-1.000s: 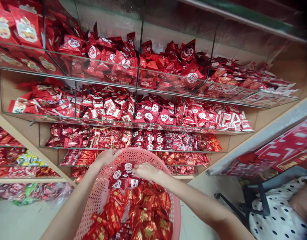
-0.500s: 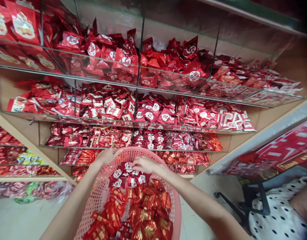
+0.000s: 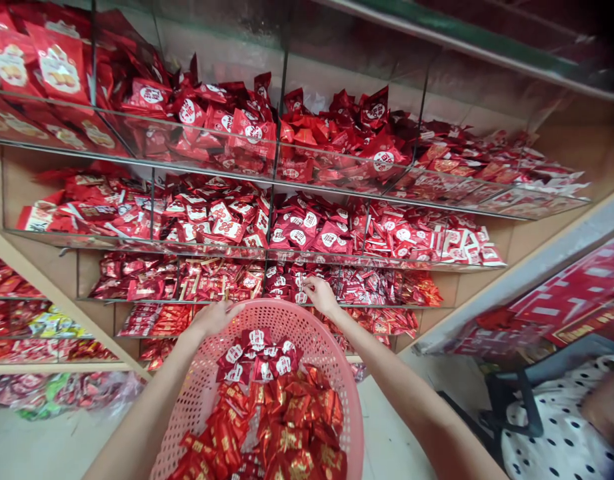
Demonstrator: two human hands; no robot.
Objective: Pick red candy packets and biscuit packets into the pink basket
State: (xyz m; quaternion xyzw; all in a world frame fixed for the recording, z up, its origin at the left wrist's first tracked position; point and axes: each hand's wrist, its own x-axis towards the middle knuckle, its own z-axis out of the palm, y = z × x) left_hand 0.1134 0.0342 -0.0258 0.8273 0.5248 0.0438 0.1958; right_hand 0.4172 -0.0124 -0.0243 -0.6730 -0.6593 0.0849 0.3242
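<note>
A pink perforated basket (image 3: 354, 400) holds dark red packets with white labels (image 3: 257, 340) towards its far side and shiny red-and-gold packets (image 3: 291, 407) nearer me. My left hand (image 3: 217, 317) is closed on the basket's far left rim. Beyond the rim, my right hand (image 3: 321, 293) reaches to a shelf compartment of dark red packets with white labels (image 3: 281, 273). Its fingers are bent together at these packets; whether one is pinched between them is too small to tell.
Glass-fronted shelves (image 3: 197, 243) full of red packets rise ahead. At the lower right, a person in a white dotted garment (image 3: 557, 427) sits on a dark chair (image 3: 517, 407). Bagged sweets (image 3: 71, 393) lie at lower left.
My right hand has moved up and forward, out of the basket to the shelf compartment behind it. My left hand has stayed on the rim.
</note>
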